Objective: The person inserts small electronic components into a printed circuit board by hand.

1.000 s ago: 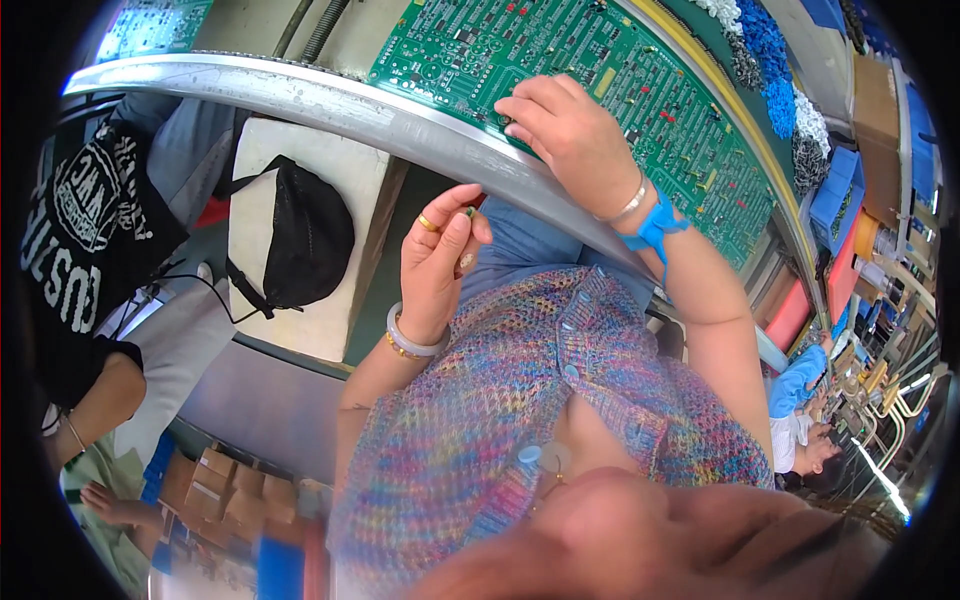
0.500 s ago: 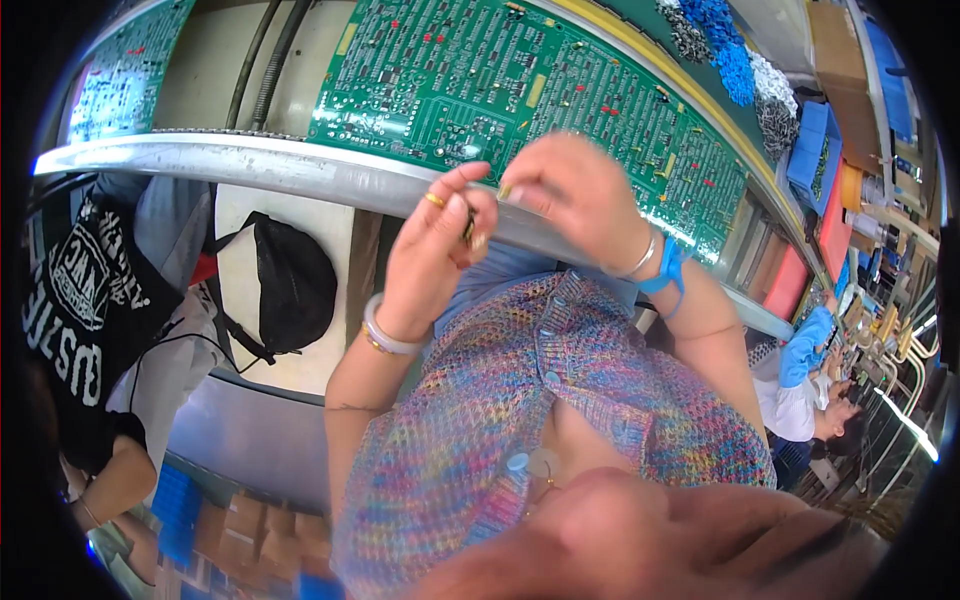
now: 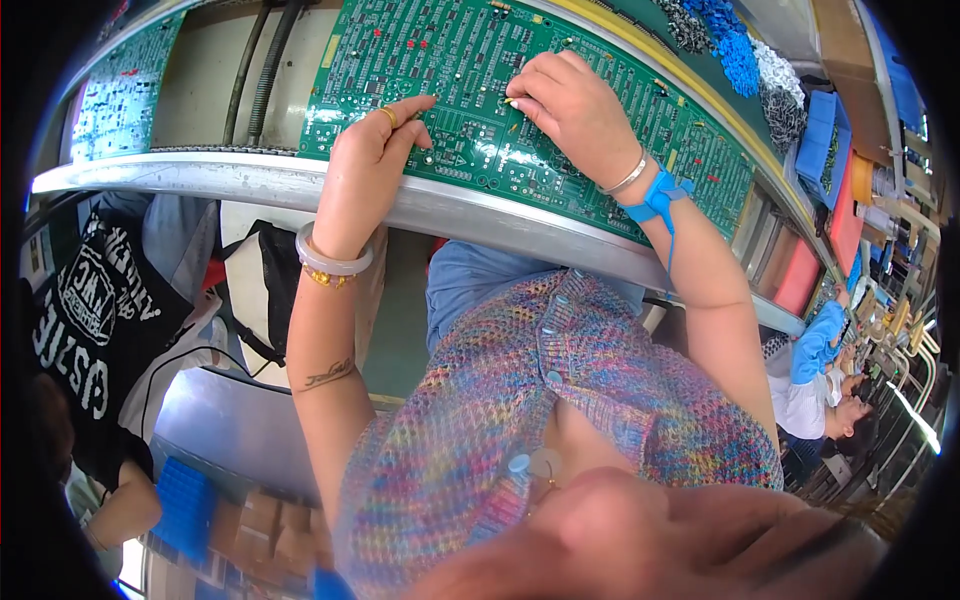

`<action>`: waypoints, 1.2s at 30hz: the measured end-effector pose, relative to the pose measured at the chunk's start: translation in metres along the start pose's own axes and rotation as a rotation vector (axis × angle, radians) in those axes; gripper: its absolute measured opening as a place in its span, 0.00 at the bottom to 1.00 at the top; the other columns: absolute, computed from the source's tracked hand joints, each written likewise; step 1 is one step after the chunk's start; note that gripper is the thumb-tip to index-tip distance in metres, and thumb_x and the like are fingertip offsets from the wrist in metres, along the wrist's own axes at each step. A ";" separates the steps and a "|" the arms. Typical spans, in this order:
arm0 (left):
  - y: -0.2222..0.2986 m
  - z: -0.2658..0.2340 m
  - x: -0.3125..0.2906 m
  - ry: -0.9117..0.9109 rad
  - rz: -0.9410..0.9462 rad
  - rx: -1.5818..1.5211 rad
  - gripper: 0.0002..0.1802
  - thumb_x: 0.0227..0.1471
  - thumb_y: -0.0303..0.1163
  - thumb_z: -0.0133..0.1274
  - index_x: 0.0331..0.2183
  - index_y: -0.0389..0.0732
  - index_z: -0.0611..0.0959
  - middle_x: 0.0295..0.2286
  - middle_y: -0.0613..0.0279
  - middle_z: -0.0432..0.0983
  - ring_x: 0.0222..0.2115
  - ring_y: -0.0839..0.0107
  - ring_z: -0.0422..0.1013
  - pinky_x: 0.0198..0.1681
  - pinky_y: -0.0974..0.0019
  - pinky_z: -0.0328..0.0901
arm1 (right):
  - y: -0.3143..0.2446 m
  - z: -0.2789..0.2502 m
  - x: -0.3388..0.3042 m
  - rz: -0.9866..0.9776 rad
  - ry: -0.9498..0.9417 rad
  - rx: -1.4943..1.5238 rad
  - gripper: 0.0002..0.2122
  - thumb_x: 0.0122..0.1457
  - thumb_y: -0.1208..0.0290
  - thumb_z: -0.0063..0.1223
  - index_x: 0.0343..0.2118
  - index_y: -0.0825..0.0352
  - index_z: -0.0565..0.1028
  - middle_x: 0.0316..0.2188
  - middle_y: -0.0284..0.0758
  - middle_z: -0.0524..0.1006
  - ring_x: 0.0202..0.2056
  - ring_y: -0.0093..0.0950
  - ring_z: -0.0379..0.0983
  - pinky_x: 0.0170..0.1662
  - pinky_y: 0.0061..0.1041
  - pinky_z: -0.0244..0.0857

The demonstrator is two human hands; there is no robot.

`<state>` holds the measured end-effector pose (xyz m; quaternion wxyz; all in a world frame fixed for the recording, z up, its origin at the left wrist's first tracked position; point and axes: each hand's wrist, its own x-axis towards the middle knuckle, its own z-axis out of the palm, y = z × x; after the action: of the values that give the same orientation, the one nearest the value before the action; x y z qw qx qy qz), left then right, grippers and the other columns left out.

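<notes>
A large green circuit board (image 3: 470, 60) lies in front of me, dotted with red, yellow and dark parts. Over its middle, my right hand (image 3: 575, 110) pinches a small yellowish electronic component (image 3: 510, 101) between thumb and fingertips, close to the board's surface. My left hand (image 3: 372, 160) is above the board's near left part, fingers curled and thumb drawn in toward the index finger. Something small and yellowish shows at those fingertips, too small to make out. A blue wrist strap (image 3: 660, 198) is around my right wrist.
A metal rail (image 3: 240, 175) runs along the board's near edge, a yellow-edged one (image 3: 700, 95) along the far side. Another board (image 3: 125, 90) sits far left. Beyond lie blue parts (image 3: 735, 65) and a blue bin (image 3: 825, 145). A person in black (image 3: 95, 290) is at left.
Both hands have moved away from me, from above the near rail to over the board, and farther apart. The right hand's pinch has come down near the board's middle.
</notes>
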<state>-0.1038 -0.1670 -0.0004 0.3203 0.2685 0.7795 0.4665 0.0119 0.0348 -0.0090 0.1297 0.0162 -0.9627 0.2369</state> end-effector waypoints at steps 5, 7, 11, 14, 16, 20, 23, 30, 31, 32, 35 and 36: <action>-0.004 0.000 0.001 -0.027 0.002 -0.011 0.12 0.52 0.26 0.50 0.39 0.34 0.81 0.22 0.67 0.75 0.23 0.84 0.64 0.27 0.79 0.59 | -0.002 0.002 0.000 -0.055 0.005 -0.076 0.05 0.48 0.73 0.55 0.29 0.63 0.73 0.28 0.32 0.68 0.33 0.32 0.65 0.37 0.27 0.65; -0.003 0.000 0.000 -0.009 -0.009 -0.026 0.11 0.49 0.26 0.52 0.36 0.32 0.80 0.22 0.59 0.77 0.24 0.77 0.71 0.29 0.74 0.65 | -0.004 0.003 0.000 -0.053 0.015 -0.092 0.06 0.48 0.73 0.55 0.29 0.63 0.73 0.28 0.32 0.68 0.33 0.32 0.65 0.37 0.26 0.65; -0.003 -0.001 -0.001 0.010 0.012 0.007 0.10 0.47 0.27 0.55 0.34 0.31 0.80 0.22 0.57 0.77 0.24 0.76 0.72 0.29 0.73 0.65 | -0.009 0.004 0.004 -0.092 0.029 -0.157 0.06 0.48 0.72 0.55 0.29 0.64 0.72 0.27 0.32 0.67 0.33 0.30 0.65 0.37 0.25 0.65; -0.002 0.000 -0.001 0.016 0.007 -0.001 0.10 0.46 0.27 0.57 0.32 0.31 0.80 0.21 0.58 0.76 0.22 0.76 0.71 0.28 0.73 0.65 | -0.011 0.006 0.006 -0.122 0.005 -0.222 0.06 0.48 0.71 0.55 0.28 0.64 0.72 0.27 0.32 0.67 0.33 0.30 0.65 0.36 0.25 0.65; -0.001 -0.001 -0.002 0.022 -0.002 0.048 0.10 0.45 0.28 0.58 0.31 0.31 0.80 0.20 0.59 0.75 0.20 0.76 0.69 0.27 0.73 0.65 | -0.012 0.006 0.007 -0.142 -0.010 -0.260 0.06 0.48 0.71 0.55 0.28 0.64 0.72 0.27 0.32 0.67 0.33 0.29 0.65 0.36 0.24 0.65; -0.002 0.000 -0.004 0.049 0.017 0.012 0.09 0.45 0.27 0.58 0.31 0.32 0.81 0.19 0.60 0.75 0.20 0.78 0.68 0.26 0.73 0.64 | -0.024 -0.004 0.012 -0.074 0.009 -0.016 0.07 0.49 0.72 0.55 0.32 0.64 0.74 0.29 0.32 0.72 0.33 0.31 0.68 0.37 0.26 0.65; 0.003 -0.002 -0.009 -0.047 -0.018 -0.231 0.08 0.47 0.27 0.57 0.30 0.32 0.81 0.20 0.65 0.75 0.22 0.83 0.67 0.27 0.77 0.63 | -0.039 -0.006 0.019 -0.016 0.007 0.274 0.08 0.50 0.73 0.55 0.35 0.64 0.75 0.30 0.32 0.75 0.34 0.32 0.71 0.38 0.27 0.65; 0.002 -0.015 -0.010 -0.149 -0.021 -0.417 0.09 0.51 0.28 0.54 0.35 0.32 0.79 0.24 0.66 0.75 0.27 0.82 0.68 0.29 0.78 0.62 | -0.054 -0.011 0.046 -0.060 -0.061 0.422 0.05 0.51 0.72 0.55 0.31 0.65 0.74 0.28 0.33 0.74 0.32 0.32 0.70 0.38 0.27 0.64; -0.006 -0.018 -0.008 -0.139 -0.019 -0.414 0.09 0.51 0.28 0.54 0.35 0.32 0.79 0.24 0.66 0.75 0.27 0.82 0.68 0.29 0.78 0.62 | -0.050 -0.008 0.055 -0.047 -0.023 0.414 0.05 0.51 0.71 0.54 0.30 0.65 0.74 0.27 0.34 0.74 0.32 0.34 0.69 0.37 0.30 0.63; -0.013 -0.021 -0.005 -0.163 -0.075 -0.946 0.11 0.53 0.27 0.50 0.39 0.32 0.76 0.28 0.64 0.74 0.31 0.79 0.69 0.31 0.77 0.64 | -0.045 -0.007 0.063 -0.031 0.016 0.402 0.06 0.51 0.69 0.53 0.29 0.64 0.74 0.26 0.34 0.73 0.32 0.36 0.69 0.36 0.32 0.63; 0.001 -0.022 -0.002 -0.035 -0.179 -1.474 0.15 0.55 0.25 0.44 0.46 0.32 0.70 0.34 0.60 0.72 0.38 0.74 0.69 0.35 0.74 0.67 | -0.010 0.003 0.096 -0.028 0.157 0.252 0.05 0.51 0.70 0.52 0.28 0.64 0.74 0.28 0.36 0.73 0.33 0.36 0.68 0.38 0.33 0.63; 0.009 -0.023 -0.002 0.119 -0.230 -1.465 0.17 0.56 0.24 0.41 0.48 0.32 0.67 0.36 0.58 0.71 0.40 0.72 0.69 0.38 0.72 0.69 | 0.001 0.008 0.104 -0.048 0.192 0.185 0.05 0.51 0.70 0.52 0.28 0.64 0.74 0.28 0.35 0.73 0.34 0.36 0.68 0.38 0.32 0.63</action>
<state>-0.1188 -0.1775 0.0163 0.4213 -0.1227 0.3079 0.8442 -0.0910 0.0355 0.0108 0.2249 0.0283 -0.9191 0.3222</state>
